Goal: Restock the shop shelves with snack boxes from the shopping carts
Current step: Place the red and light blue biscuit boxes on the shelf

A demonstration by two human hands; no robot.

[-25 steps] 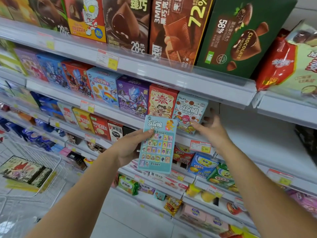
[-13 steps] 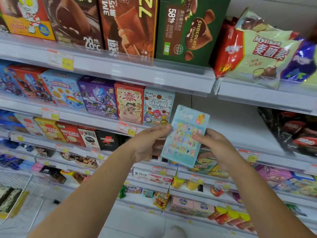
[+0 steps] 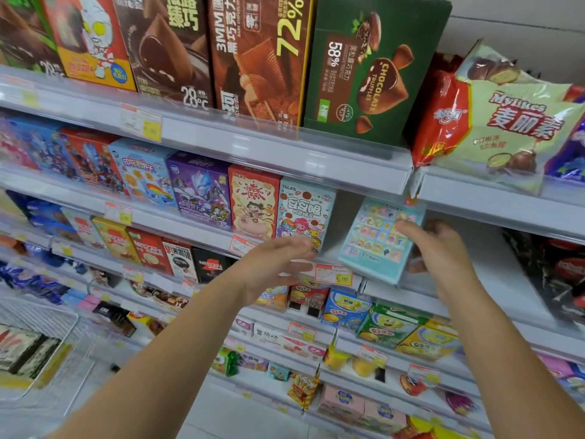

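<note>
My right hand (image 3: 438, 248) grips a light-blue snack box (image 3: 373, 240) by its right edge, thumb on the printed back. The box is tilted and sits partly over the front lip of the second shelf (image 3: 443, 280), in the gap to the right of a white cartoon box (image 3: 304, 215). My left hand (image 3: 278, 264) hovers with straight fingers just left of the box, apart from it, in front of the shelf's price tag (image 3: 334, 274). A wire shopping cart (image 3: 47, 337) with flat boxes in it stands at the lower left.
A row of upright snack boxes (image 3: 196, 185) fills the second shelf to the left of the gap. Large chocolate boxes (image 3: 262, 52) and candy bags (image 3: 506, 122) stand on the shelf above, whose lip overhangs the gap. Lower shelves hold small packs (image 3: 389, 324).
My left hand has let go of the light-blue box and drawn left. My right hand has carried the box up and right, into the gap on the second shelf.
</note>
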